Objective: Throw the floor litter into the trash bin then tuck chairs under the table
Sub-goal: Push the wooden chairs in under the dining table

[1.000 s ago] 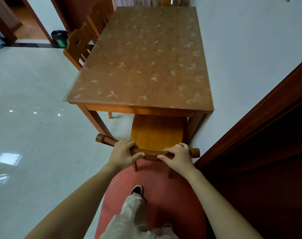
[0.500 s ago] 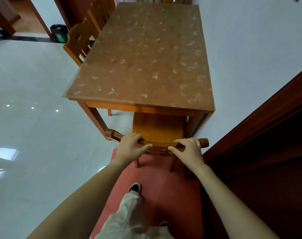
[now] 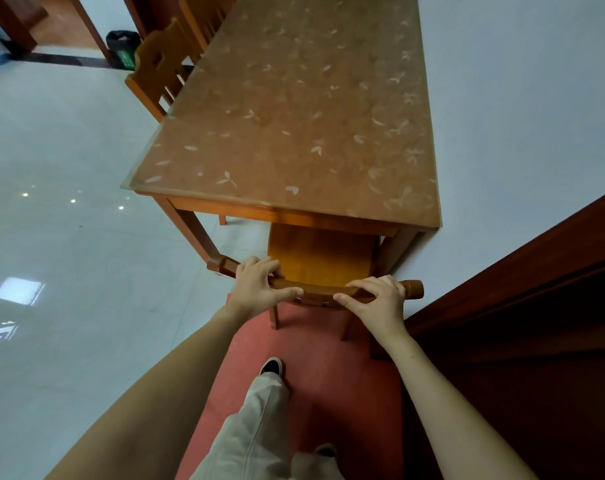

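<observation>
A wooden chair point(image 3: 323, 258) stands at the near end of the long wooden table point(image 3: 294, 119), its seat partly under the tabletop. My left hand point(image 3: 259, 287) grips the left part of the chair's curved top rail. On the right part of that rail my right hand point(image 3: 379, 301) holds on, fingers curled over it. The chair's rear legs stand on a red mat point(image 3: 315, 368). Far off at the upper left a dark trash bin point(image 3: 121, 48) sits by a doorway. No litter shows on the floor.
Two more wooden chairs point(image 3: 166, 64) stand along the table's left side. A white wall runs along the table's right side, and a dark wooden door frame point(image 3: 522, 282) is close on the right. Glossy pale floor tiles point(image 3: 58, 237) spread to the left. My leg and shoe point(image 3: 271, 367) are on the mat.
The chair has slid forward, so more of its seat is under the table. Both hands kept their grip on the top rail and I stepped closer.
</observation>
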Motion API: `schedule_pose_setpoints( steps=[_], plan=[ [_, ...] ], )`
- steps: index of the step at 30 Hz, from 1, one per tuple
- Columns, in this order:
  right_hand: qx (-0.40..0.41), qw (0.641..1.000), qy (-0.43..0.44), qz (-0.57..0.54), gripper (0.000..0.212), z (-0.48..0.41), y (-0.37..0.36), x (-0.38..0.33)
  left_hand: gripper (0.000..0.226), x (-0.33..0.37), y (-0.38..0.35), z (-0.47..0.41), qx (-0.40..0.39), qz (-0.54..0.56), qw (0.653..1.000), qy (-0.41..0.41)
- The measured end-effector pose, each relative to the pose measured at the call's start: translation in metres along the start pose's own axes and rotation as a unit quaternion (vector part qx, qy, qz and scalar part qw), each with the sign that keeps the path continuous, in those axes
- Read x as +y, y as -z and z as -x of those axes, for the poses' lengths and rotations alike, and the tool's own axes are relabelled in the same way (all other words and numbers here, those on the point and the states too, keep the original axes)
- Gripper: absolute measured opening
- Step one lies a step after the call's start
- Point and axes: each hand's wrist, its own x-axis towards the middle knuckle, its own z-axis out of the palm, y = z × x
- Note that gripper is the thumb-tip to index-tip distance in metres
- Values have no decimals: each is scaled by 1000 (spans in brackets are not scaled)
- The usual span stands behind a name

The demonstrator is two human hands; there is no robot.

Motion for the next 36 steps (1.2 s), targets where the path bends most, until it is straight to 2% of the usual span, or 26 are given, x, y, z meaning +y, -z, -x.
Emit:
schedule_pose_setpoints(
  steps=[7, 23, 36],
  plan=[
    [-2, 1000, 2, 1, 35, -38, -3, 8, 61, -2, -1, -40, -2, 6, 1000, 5],
    [-29, 1000, 4, 2, 46, -79, 15, 33, 61, 17, -20, -70, 12, -2, 1000, 10],
    [-24, 999, -26, -12, 40, -71, 12, 25, 61, 14, -18, -69, 6, 7, 1000, 9]
  ],
)
